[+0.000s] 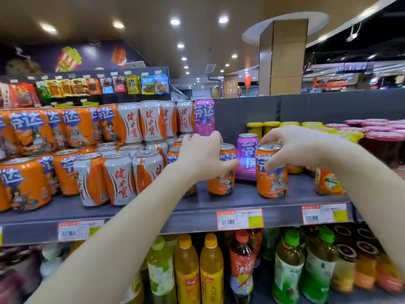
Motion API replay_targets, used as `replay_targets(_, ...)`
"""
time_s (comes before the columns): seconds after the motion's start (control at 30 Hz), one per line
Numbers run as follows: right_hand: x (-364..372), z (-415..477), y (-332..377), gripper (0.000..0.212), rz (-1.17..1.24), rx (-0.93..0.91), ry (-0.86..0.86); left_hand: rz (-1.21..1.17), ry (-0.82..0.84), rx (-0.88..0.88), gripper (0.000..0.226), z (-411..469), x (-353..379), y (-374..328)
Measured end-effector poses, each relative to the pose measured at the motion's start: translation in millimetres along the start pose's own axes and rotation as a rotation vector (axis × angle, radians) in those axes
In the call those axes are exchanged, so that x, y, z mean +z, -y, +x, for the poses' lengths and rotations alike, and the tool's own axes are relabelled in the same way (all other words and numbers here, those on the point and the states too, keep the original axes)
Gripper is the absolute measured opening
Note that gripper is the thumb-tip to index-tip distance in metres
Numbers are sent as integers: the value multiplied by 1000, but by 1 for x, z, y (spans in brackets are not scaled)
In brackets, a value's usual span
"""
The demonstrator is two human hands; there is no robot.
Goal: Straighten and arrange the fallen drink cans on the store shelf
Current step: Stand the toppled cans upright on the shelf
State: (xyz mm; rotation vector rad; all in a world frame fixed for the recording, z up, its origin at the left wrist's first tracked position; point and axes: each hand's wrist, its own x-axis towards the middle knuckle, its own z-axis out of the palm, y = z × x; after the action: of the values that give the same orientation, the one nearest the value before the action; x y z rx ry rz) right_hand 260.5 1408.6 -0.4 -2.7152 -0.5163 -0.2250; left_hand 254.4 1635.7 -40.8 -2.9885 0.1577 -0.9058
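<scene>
Two upright orange cans stand on the grey shelf (243, 195). My left hand (202, 157) grips the left orange can (222, 183), thumb across its front and fingers over its far side. My right hand (293, 147) holds the right orange can (271, 183) near its top, fingertips at the rim and thumb on the front. Between and behind them a purple can (246, 171) lies on its side. Another purple can (247, 144) stands upright behind it.
Rows of orange and silver cans (119, 178) fill the shelf's left side, with more stacked on top. Yellow-lidded and red-lidded jars (350, 137) crowd the right. Price tags (240, 219) line the shelf edge, and bottles (210, 270) stand on the shelf below.
</scene>
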Motion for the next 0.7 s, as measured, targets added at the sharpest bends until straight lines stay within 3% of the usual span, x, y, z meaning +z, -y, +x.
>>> replay_targets(0.2,25,22,14,79,341,-119,60,95,46,-55,73,7,-10,26)
replay_targets(0.47,63,38,26,74,493,-233,-20,49,149,-52,66,9,-13,41)
replay_targets(0.6,66,44,7,80,565,-282,93,9,197,-6,76,3,-23,38)
replay_targets(0.7,64,51,-8,66,637,-290,125,-104,128,45,71,-6,-25,31)
